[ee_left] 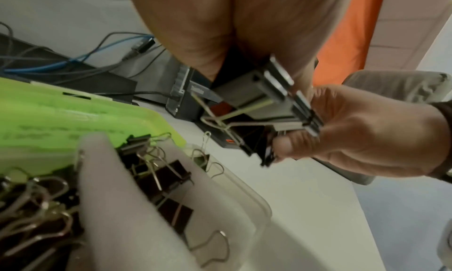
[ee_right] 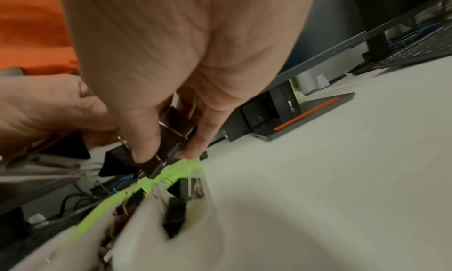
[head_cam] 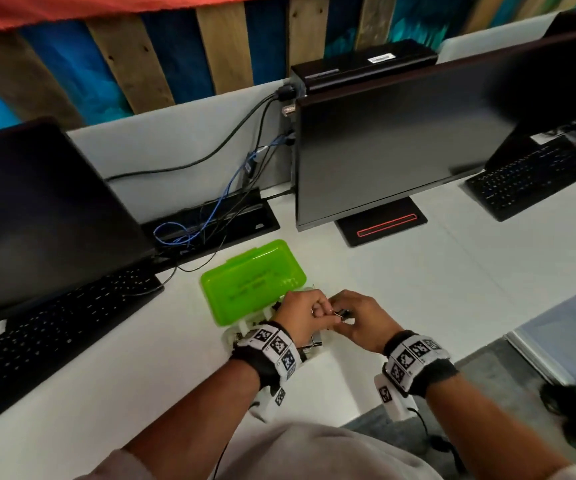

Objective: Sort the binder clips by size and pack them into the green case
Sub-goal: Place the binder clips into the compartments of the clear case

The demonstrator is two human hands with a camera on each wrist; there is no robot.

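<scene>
Both hands met just above the near edge of the tabletop, over the front of the green case. The left hand had its fingers curled round a stack of large binder clips, and the right hand pinched another black clip between thumb and fingertips, close against that stack. The case stood open, its green lid turned back toward the monitors, and its pale tray lay directly under the hands. A white divider split the tray; black clips lay on both sides of it, but their sizes could not be compared well in the blur.

The step in hand seemed to be the gathering of clips of one size before packing. The next move would probably ask that the hands lower the bundle into the matching compartment, and keep the wire handles from catching on the divider.
</scene>
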